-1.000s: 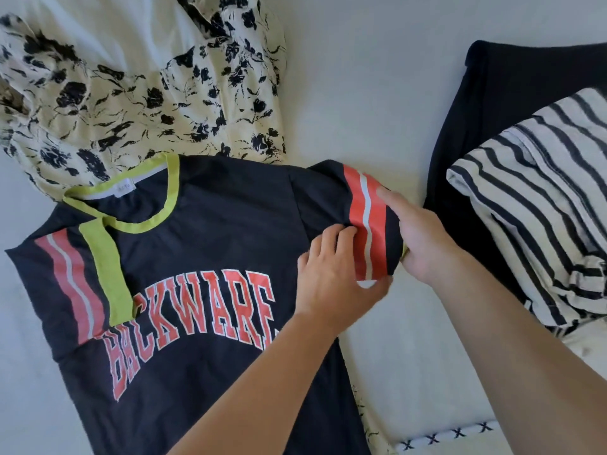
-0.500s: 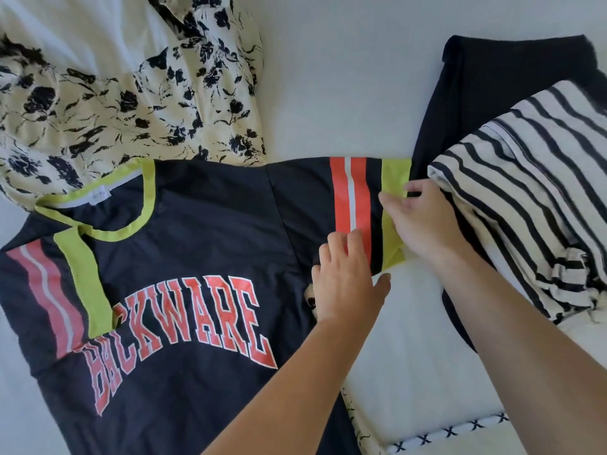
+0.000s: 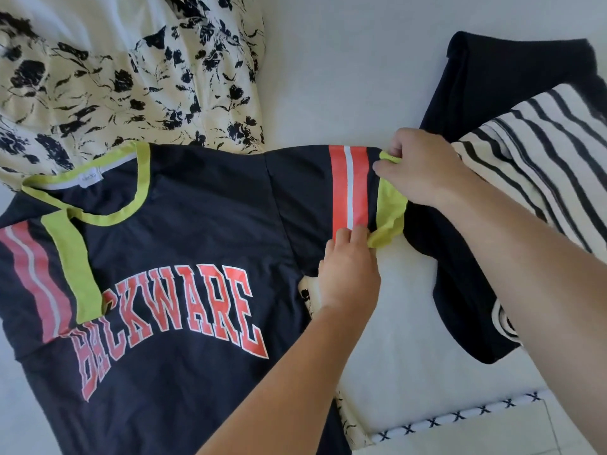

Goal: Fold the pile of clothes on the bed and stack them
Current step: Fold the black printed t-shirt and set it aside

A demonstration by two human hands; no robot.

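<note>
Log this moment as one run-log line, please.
step: spreading sleeve | left hand: pinches lime cuff | right hand: pinches cuff | item: navy BACKWARE T-shirt, flat, unfolded | stack: striped top on dark garment

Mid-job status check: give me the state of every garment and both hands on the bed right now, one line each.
Dark jersey: spread flat, front up, unfolded; one sleeve stretched out.
Sleeve cuff: yellow-green, pinched at both corners.
Left hand: pinches the cuff's near corner.
Right hand: pinches the cuff's far corner.
Floral garment: crumpled, unfolded, partly under the jersey.
Striped garment: folded, on top of the dark garment.
Dark garment: folded, underneath.
</note>
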